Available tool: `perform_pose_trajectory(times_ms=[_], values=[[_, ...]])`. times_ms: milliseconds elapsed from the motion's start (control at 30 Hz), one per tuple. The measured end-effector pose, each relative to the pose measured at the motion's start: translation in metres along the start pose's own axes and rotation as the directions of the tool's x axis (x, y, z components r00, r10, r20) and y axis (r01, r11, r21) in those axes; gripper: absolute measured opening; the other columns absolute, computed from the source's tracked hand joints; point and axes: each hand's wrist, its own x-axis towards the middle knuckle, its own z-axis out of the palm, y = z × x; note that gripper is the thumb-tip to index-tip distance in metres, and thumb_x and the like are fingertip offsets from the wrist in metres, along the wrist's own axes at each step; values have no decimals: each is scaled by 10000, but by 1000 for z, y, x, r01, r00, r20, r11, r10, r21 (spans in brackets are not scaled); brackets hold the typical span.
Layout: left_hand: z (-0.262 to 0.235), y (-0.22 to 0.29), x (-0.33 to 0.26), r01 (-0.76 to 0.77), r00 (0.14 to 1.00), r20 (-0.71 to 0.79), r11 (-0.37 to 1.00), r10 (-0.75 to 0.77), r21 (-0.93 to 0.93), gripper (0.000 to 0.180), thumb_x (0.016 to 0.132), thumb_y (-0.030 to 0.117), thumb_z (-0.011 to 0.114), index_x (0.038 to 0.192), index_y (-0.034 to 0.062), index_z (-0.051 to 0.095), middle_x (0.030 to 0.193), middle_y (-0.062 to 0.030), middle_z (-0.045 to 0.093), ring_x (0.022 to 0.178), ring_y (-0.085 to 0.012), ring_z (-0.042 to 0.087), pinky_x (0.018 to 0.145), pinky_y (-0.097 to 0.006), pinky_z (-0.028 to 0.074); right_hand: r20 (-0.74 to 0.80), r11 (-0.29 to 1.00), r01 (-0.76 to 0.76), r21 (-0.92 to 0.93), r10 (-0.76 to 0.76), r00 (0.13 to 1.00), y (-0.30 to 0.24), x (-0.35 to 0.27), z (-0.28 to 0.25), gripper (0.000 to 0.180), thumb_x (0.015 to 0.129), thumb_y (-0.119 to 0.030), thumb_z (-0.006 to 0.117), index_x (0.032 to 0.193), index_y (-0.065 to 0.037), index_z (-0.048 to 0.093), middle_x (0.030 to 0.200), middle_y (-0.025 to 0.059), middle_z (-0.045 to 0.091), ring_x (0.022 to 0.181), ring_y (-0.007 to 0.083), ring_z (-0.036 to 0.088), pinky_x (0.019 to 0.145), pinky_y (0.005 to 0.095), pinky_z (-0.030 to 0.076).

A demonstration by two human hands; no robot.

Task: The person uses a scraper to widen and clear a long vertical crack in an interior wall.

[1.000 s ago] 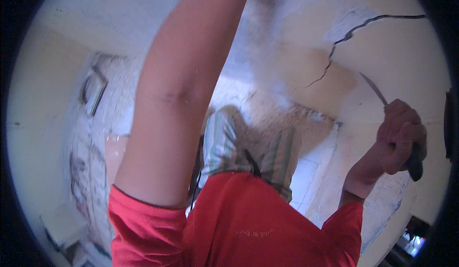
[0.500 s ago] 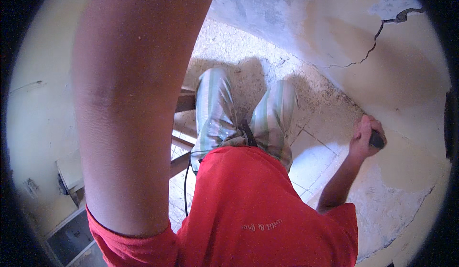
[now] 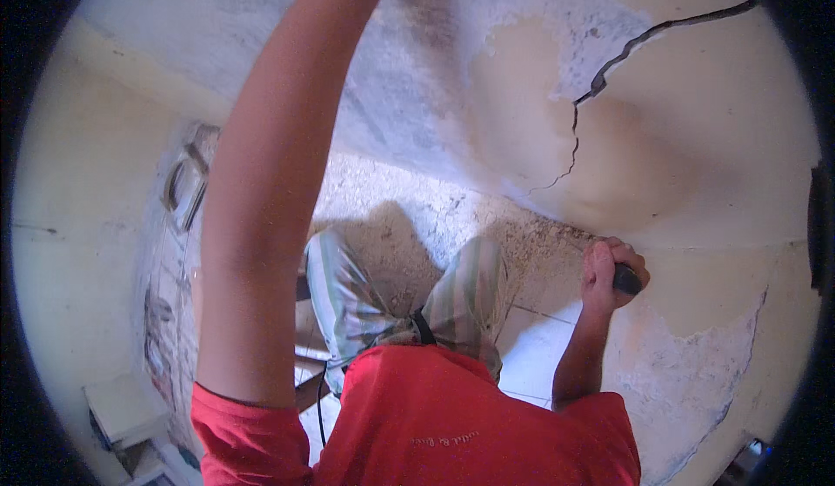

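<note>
Low in the frame sits the red shirt point(image 3: 470, 425), with striped trousers point(image 3: 409, 299) above it. At right centre, the right hand point(image 3: 611, 273) is wrapped tight around a dark tool handle point(image 3: 628, 279) against the peeling wall point(image 3: 696, 225). The left arm rises out of the top edge, its hand unseen. A crack point(image 3: 600, 86) runs across the upper right.

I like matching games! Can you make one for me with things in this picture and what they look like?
Things:
1. shirt
2. trousers
3. wall
4. tool handle

Looks:
A. cream with a long dark crack
B. red
C. dark, gripped in the right hand
D. pale with green stripes

Pairs: 1-B, 2-D, 3-A, 4-C
</note>
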Motion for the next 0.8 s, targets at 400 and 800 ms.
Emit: perform_pose_trajectory(times_ms=[400, 800], values=[[2, 49, 51, 222, 968, 161, 960, -195, -170, 475, 817, 185, 579, 1235, -36, 534, 1263, -206, 574, 1198, -362, 540, 1021, -448, 408, 166, 617, 675, 404, -775, 609, -176, 120, 66, 202, 892, -165, 427, 700, -101, 429, 638, 35, 448, 492, 129, 379, 466, 315, 323], [-23, 32, 27, 341, 920, 269, 920, -285, -192, 467, 818, 202, 587, 1216, -42, 552, 1259, -199, 577, 1212, -323, 533, 1024, -430, 409, 49, 808, 578, 119, -586, 809, -138, 119, 143, 100, 775, -126, 626, 707, -120, 553, 613, 16, 488, 573, 156, 510, 608, 296, 450]])
